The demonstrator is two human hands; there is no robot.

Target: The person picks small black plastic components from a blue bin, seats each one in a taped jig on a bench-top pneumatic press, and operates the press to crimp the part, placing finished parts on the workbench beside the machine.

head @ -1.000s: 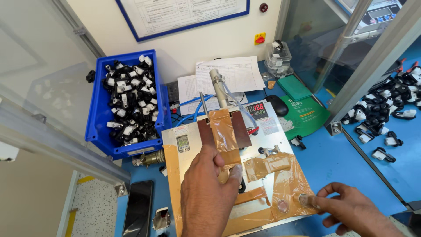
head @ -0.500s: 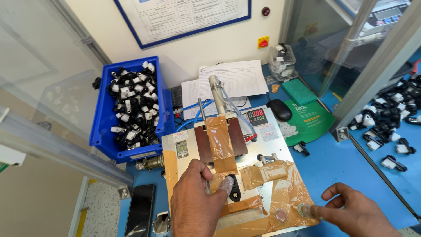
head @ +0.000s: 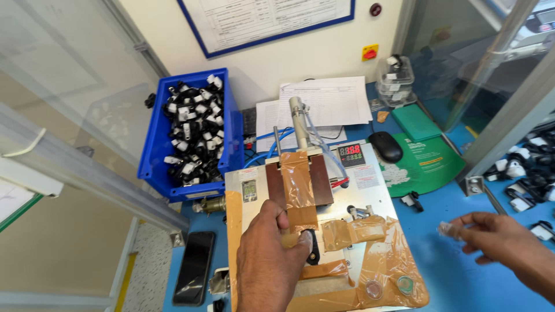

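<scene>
A small black part point(head: 313, 247) is sitting on the metal machine point(head: 370, 190) — on its front plate, just below the brown tape-covered block point(head: 300, 186) — and it is mostly hidden by fingers. The left hand point(head: 267, 260) is reaching up from the bottom edge, fingers curling closed around the part and pressing it at the block's lower edge. The right hand point(head: 491, 237) is hovering over the blue table point(head: 462, 271) (well apart from the machine), fingers loosely spread, pinching a small clear piece point(head: 448, 229) at its fingertips.
</scene>
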